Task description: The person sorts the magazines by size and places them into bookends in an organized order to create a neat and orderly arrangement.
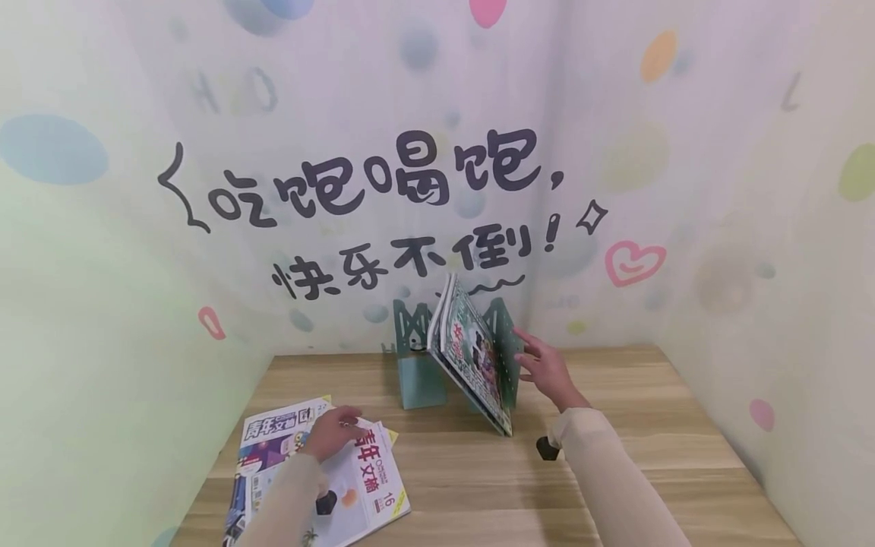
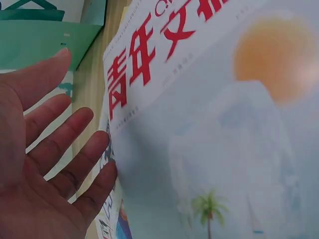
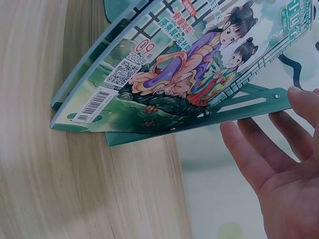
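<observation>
A green metal bookshelf stand (image 1: 421,386) is at the back of the table, and a few magazines (image 1: 472,349) lean tilted inside it. The front cover (image 3: 194,64) shows two drawn figures in robes. My right hand (image 1: 550,376) is at the stand's right side plate (image 3: 249,107), its loosely extended fingers (image 3: 249,149) at the plate's outer face. To the left, my left hand (image 1: 333,434) is over a white magazine (image 1: 362,494) with red title characters. In the left wrist view its fingers (image 2: 94,154) are spread beside that magazine's edge, gripping nothing.
A purple-and-white magazine (image 1: 266,448) lies partly beneath the white one. The wood-grain table (image 1: 465,479) meets a patterned wall (image 1: 383,91) at the back, with side walls left and right. Small black pieces (image 1: 548,448) sit at both wrists.
</observation>
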The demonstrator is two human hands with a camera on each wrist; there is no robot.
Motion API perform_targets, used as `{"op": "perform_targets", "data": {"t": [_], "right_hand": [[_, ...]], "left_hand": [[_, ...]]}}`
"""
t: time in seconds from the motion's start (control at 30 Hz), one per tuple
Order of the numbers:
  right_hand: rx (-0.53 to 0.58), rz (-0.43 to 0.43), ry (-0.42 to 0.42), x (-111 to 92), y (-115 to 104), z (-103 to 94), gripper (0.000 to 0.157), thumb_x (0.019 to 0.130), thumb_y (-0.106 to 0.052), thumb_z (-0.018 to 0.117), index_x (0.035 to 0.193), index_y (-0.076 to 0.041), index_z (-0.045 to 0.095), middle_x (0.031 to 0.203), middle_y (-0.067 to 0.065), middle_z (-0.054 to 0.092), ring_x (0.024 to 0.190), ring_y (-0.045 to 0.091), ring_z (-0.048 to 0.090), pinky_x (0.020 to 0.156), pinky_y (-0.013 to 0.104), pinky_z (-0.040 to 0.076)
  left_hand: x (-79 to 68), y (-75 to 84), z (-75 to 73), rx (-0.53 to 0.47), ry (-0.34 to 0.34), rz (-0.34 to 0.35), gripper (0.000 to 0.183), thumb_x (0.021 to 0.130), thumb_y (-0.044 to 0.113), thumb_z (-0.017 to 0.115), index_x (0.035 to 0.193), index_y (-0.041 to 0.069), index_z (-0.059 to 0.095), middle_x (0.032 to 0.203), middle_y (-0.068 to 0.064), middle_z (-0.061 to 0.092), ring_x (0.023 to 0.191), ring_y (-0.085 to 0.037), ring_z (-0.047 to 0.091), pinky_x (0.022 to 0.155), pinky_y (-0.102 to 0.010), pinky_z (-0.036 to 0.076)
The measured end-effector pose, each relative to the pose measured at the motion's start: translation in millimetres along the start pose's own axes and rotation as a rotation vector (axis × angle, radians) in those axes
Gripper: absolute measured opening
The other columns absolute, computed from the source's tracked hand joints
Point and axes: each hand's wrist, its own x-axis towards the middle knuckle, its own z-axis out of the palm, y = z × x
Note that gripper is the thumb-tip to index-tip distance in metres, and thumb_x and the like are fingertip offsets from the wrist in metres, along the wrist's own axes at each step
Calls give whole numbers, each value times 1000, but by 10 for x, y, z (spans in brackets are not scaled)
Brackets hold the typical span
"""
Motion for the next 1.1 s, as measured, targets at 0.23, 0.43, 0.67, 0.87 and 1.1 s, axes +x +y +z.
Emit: {"op": "perform_targets", "data": {"t": [0.23,0.43,0.67,0.87,1.1], "right_hand": [[3,-3,1,-1,19,-8,53,99,-9,55,148,-26,43,149,26,35,126,46,46,80,44,57],[6,-14,2,-5,9,-5,53,100,-8,54,148,-24,43,151,24,34,127,46,45,80,45,57],[-15,-19,4,15,16,-1,53,100,-8,53,149,-24,41,151,24,34,126,47,45,79,46,57],[-13,-16,8,24,31,13,53,100,-7,53,148,-24,43,148,26,38,124,46,47,79,46,56],[-9,-15,9,-8,15,16,52,100,-7,53,149,-23,42,147,27,38,123,47,49,79,46,57]], "left_hand": [[-20,-112,-24,25,-1,3,39,76,13,80,112,1,67,99,-11,69,92,-27,65,88,-49,49],[-43,-152,-40,52,-43,17,45,71,13,83,113,5,68,109,-11,69,102,-33,62,93,-52,46],[-85,-189,-15,28,-81,5,53,65,6,82,116,10,69,116,-12,67,110,-35,59,99,-55,42],[-98,-283,65,36,-46,41,56,62,1,81,116,11,69,117,-12,67,109,-34,60,99,-54,42],[-122,-301,115,69,-4,81,53,62,-3,79,112,12,71,115,-12,67,113,-38,57,100,-56,40]]}}
